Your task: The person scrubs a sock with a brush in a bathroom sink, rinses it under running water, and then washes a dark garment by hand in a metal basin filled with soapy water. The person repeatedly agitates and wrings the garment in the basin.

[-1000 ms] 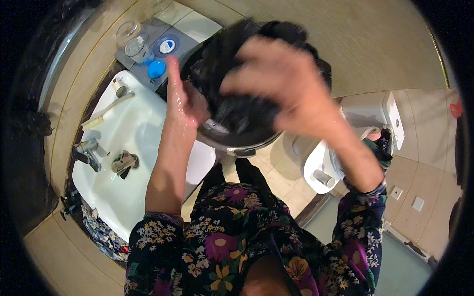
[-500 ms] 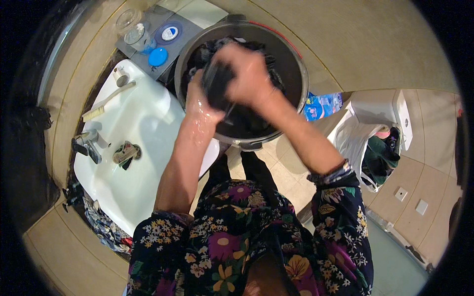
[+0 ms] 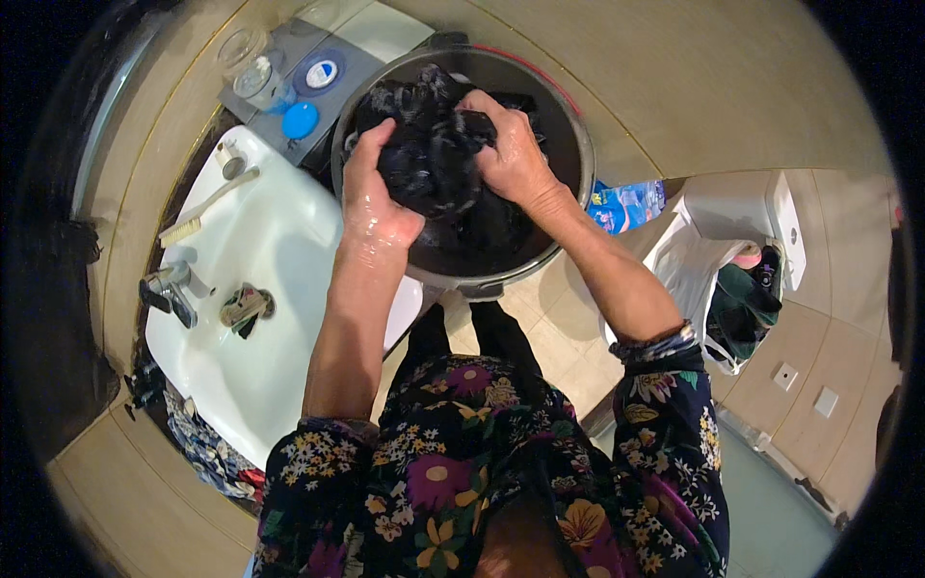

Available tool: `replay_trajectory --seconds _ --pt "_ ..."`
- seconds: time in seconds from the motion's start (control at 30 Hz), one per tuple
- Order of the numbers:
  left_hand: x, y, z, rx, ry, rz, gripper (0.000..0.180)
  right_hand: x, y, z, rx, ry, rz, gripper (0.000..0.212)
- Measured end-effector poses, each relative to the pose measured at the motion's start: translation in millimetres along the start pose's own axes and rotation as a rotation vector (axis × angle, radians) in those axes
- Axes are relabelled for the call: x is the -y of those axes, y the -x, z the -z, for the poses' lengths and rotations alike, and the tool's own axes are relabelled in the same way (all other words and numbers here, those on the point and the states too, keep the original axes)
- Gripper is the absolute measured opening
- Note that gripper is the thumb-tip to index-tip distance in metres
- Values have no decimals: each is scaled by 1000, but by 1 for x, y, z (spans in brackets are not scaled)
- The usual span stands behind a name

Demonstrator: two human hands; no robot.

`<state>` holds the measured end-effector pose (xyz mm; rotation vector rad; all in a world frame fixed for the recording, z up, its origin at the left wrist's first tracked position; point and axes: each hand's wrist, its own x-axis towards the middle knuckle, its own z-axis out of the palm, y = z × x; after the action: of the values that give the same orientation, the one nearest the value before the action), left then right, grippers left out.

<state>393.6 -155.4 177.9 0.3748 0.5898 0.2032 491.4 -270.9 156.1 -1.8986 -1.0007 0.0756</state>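
Note:
A bunched, wet black cloth (image 3: 429, 154) is held between my two hands, over a round dark basin (image 3: 568, 144). My left hand (image 3: 374, 193) grips its lower left side, the wrist wet and shiny. On the other side, my right hand (image 3: 511, 149) has its fingers curled into the cloth. More dark wet fabric (image 3: 491, 226) lies in the basin below; where the held cloth ends and the rest begins is hard to make out.
A white sink (image 3: 275, 356) is at the left, with a brush (image 3: 207, 207), a faucet (image 3: 171, 289) and a small crumpled cloth (image 3: 246, 306) by the drain. Behind it are a blue lid (image 3: 301, 119) and clear jars (image 3: 262, 85). A blue packet (image 3: 624, 205) and a white bag of clothes (image 3: 689, 260) stand right.
The smaller black bundle that my hands were rubbing, blurred, is now a larger, spread-out bunch. My hands have moved slightly apart, and the right one has shifted right and down.

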Motion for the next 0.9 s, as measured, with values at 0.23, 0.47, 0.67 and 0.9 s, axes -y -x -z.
replay_trajectory --seconds 0.23,0.47,0.67,0.9 --pt "2 12 -24 -9 -163 -393 39 29 34 61 340 0 58 82" --pt "4 48 -82 257 -365 -477 50 89 33 142 287 -25 97 128" --pt "3 54 -89 726 -1014 -1013 42 90 1 115 65 6 255 95" --pt "6 19 -25 450 -642 -67 66 36 -4 97 -132 -248 -87 59"
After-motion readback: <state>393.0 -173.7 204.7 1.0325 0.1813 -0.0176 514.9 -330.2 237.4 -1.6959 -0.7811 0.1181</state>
